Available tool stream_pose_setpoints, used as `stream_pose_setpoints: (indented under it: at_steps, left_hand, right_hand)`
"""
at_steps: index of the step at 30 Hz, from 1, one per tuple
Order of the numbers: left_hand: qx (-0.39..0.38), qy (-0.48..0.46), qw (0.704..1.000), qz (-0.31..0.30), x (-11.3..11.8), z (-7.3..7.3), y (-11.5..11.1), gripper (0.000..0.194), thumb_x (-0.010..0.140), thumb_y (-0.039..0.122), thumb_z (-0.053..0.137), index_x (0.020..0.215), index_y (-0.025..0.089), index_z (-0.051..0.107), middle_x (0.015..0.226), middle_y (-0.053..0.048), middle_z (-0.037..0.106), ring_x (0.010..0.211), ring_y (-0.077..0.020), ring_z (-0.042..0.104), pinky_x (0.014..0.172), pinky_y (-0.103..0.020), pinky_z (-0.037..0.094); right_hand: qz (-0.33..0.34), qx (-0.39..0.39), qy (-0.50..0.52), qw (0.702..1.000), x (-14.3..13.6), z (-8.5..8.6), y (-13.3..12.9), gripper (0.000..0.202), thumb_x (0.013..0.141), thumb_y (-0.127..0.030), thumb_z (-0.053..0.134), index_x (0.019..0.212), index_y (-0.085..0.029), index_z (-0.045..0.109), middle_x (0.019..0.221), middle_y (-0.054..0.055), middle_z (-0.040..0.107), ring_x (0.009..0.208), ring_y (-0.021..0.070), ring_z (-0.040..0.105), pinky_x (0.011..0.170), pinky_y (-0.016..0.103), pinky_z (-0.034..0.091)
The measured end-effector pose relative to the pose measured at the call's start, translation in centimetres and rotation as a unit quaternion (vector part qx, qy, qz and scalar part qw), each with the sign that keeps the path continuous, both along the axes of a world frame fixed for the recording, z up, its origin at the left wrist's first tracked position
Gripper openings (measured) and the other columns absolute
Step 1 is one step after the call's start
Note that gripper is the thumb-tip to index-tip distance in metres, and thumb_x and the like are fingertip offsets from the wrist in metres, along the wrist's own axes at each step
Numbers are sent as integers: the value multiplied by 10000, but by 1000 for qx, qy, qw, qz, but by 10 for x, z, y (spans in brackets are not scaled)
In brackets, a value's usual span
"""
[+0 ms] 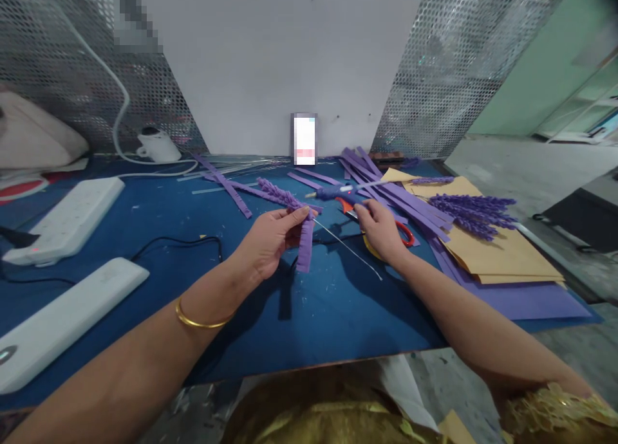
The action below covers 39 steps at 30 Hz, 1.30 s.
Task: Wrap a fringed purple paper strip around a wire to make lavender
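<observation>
Near the middle of the table, my left hand (273, 241) pinches a purple paper lavender stem (280, 193) between thumb and fingers. Its fringed flower head points up and to the left. A purple paper strip (304, 248) hangs down from the pinch, and a thin wire (350, 248) runs out to the lower right. My right hand (379, 228) is closed around the handle of a blue hot glue gun (333, 192) with an orange trigger. The gun's nozzle points left, just above and apart from the stem. Scissors (408, 233) with red handles lie partly hidden under my right hand.
Purple paper strips (405, 203) lie on the right, beside finished lavender stems (476, 212) on brown paper (506, 254). On the left are a white power strip (72, 215), a long white device (77, 322) and a white cup (159, 147). A phone (304, 138) stands at the back.
</observation>
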<state>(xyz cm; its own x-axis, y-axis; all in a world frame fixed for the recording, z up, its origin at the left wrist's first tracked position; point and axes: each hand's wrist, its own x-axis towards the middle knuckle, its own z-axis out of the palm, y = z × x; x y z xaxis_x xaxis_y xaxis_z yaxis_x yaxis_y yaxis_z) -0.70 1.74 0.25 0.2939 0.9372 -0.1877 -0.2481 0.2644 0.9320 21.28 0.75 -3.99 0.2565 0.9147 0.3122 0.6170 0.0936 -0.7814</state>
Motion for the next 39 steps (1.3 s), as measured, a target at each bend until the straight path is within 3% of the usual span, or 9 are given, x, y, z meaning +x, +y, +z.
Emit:
stream_pose_setpoints:
  at_steps: [3,6,9,13,16,20,25,32,39]
  left_hand:
    - [-3,-19,1000,16,0,1,0,294,612,375,893,761,150,776,684,-30,652,622,-118,551,587,-238,459]
    - [-13,-23,999,29,-1,1,1,267,627,346,888,757,146,767,688,-24,657,625,-109,556,594,-231,461]
    - [-14,-23,999,35,-1,0,3,273,631,354,886,765,146,771,692,-22,662,620,-103,552,581,-222,449]
    - [9,-29,998,46,-4,0,8,293,631,373,879,806,160,781,752,-38,692,645,-119,572,596,-235,463]
    - [32,-27,997,64,-8,-1,14,323,623,385,878,834,159,785,780,-49,700,656,-127,580,592,-234,465]
    - [51,-37,993,95,-12,-2,20,349,612,394,887,842,154,782,776,-36,700,660,-115,585,600,-226,463]
    - [57,-42,991,109,-13,-3,22,352,615,399,889,842,156,773,782,-38,714,678,-125,611,621,-237,472]
    - [70,-42,987,135,-13,-1,21,405,562,413,917,839,156,773,760,-23,710,650,-113,592,604,-231,457]
    - [49,-48,992,109,-6,-1,9,379,601,389,903,870,147,792,782,-26,712,683,-115,608,629,-229,475]
  right_hand:
    - [22,85,220,972,-1,5,-1,284,795,-386,686,939,-217,509,798,-10,614,597,142,594,610,295,459]
    - [89,16,356,930,-2,12,-3,356,714,-390,772,910,-196,548,858,31,672,535,113,565,482,260,416]
    - [97,0,400,911,-3,18,-8,358,736,-446,754,913,-184,588,933,65,707,520,95,533,469,260,413]
    - [102,74,348,929,-6,29,-18,257,763,-404,697,908,-201,634,1021,59,710,504,86,514,507,279,429]
    - [137,95,320,933,-10,36,-28,180,792,-355,655,871,-193,646,965,67,709,479,91,490,499,296,413]
    - [143,149,271,940,-14,34,-39,170,830,-357,676,904,-208,645,947,65,680,526,111,517,543,312,447]
    - [183,78,185,962,-23,22,-51,323,881,-539,626,937,-223,655,797,57,656,561,156,544,532,321,446]
    - [179,118,-62,975,-26,22,-57,277,814,-468,719,959,-245,639,915,77,698,757,233,641,705,358,493]
    - [195,105,-93,971,-32,19,-55,324,844,-541,654,877,-224,597,793,58,656,672,205,606,609,310,416]
